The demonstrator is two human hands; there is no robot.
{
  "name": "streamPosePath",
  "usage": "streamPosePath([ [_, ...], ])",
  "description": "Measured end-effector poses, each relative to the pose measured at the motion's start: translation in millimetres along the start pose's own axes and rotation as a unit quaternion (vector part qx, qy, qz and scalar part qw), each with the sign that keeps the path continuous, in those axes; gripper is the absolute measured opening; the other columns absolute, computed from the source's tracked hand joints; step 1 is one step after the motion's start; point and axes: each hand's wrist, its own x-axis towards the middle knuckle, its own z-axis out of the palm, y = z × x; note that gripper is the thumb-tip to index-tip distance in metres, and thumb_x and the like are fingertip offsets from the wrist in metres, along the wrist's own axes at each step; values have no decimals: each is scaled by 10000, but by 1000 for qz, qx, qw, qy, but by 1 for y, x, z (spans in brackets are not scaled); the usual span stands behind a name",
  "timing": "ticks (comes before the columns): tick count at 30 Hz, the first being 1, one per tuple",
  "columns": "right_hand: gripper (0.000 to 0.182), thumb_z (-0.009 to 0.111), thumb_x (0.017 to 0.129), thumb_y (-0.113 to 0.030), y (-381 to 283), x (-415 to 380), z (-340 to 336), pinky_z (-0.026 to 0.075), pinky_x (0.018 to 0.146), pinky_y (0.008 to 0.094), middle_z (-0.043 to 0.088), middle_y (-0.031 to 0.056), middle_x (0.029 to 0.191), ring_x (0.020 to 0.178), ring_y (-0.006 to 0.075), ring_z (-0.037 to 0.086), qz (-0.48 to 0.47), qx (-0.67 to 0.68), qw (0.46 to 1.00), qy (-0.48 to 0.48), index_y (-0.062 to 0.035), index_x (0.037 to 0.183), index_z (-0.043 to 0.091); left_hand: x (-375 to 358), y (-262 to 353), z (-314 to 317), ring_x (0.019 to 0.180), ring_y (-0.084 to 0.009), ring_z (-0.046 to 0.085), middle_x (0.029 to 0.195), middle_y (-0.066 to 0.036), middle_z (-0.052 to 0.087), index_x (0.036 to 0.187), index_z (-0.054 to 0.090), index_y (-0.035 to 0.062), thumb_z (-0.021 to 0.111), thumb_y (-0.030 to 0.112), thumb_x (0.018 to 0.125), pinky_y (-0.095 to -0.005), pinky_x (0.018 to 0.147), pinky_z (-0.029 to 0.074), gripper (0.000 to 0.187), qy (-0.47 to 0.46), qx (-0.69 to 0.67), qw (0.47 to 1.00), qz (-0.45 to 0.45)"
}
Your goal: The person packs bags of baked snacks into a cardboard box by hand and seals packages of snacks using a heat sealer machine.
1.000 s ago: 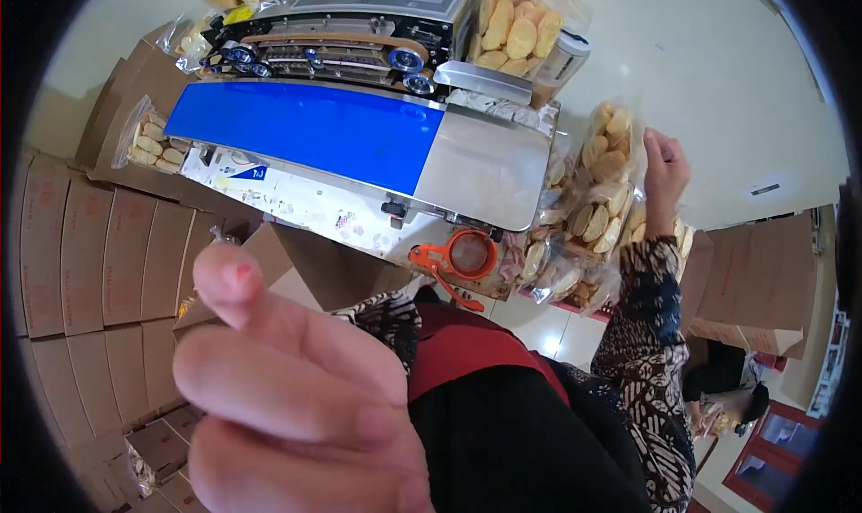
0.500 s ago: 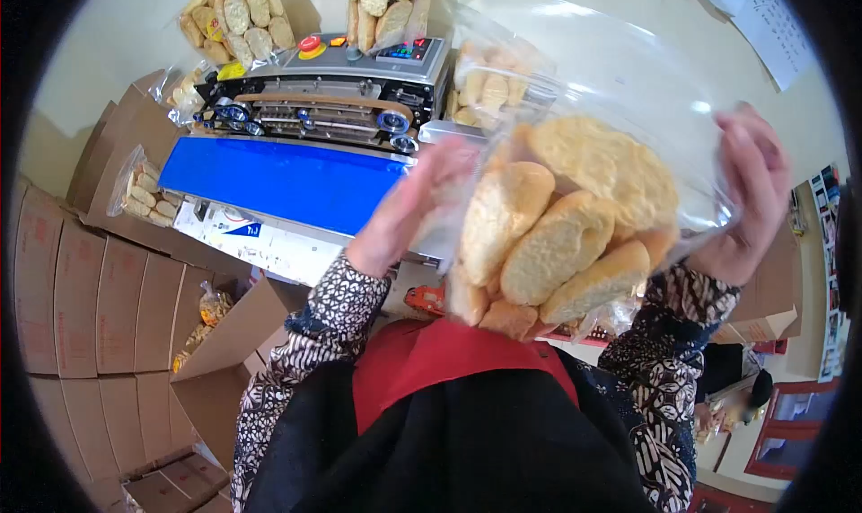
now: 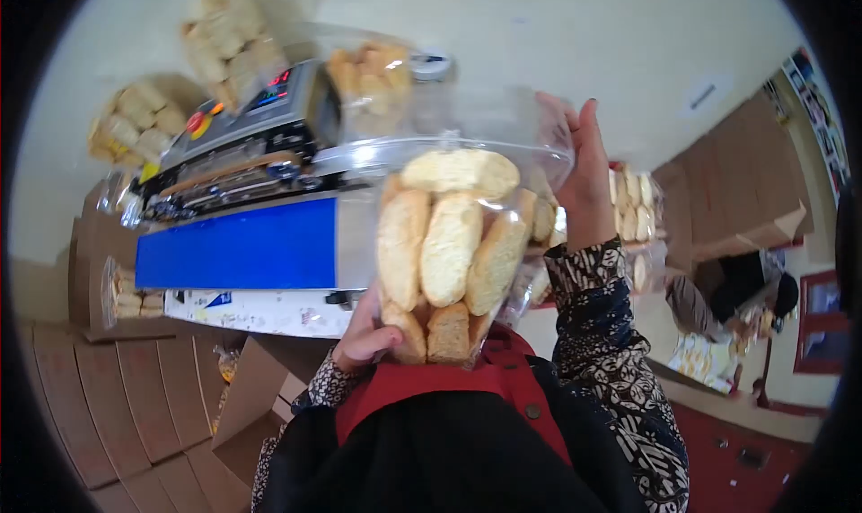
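Observation:
A clear plastic bag of toasted bread slices hangs upright in front of my chest, its clear top tilted away from me. My left hand grips the bag low on its left side, thumb on the front and the other fingers mostly hidden. At the upper right, my right hand is against the bag's loose top, with fingers stretched out and thumb apart. Left of the bag stands a sealing machine with a blue conveyor belt.
Bread bags lean on the wall behind the machine, and another bread bag stands at its right end. More packed bread lies at right. Cardboard boxes line the lower left. A person works at far right.
The bag has moved left and turned upright, its slices now facing me. My left hand has gone down to its lower side; my right hand has moved left. The view has swung right.

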Motion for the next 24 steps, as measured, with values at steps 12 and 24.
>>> streamPosePath([
  [12,273,530,739,-201,-150,-126,-53,314,611,317,425,22,503,482,196,431,-516,-221,791,-244,-71,507,464,90,-31,87,1149,-250,390,1288,-102,366,1311,225,14,395,491,828,-369,970,293,700,170,7,964,202],
  [24,331,305,736,27,-178,-157,-75,271,1011,289,288,-41,394,361,84,326,-855,-148,473,-152,-102,431,300,118,-36,180,1236,-243,279,1370,-44,248,1347,186,146,308,542,848,-435,1010,229,649,351,-93,893,266],
])
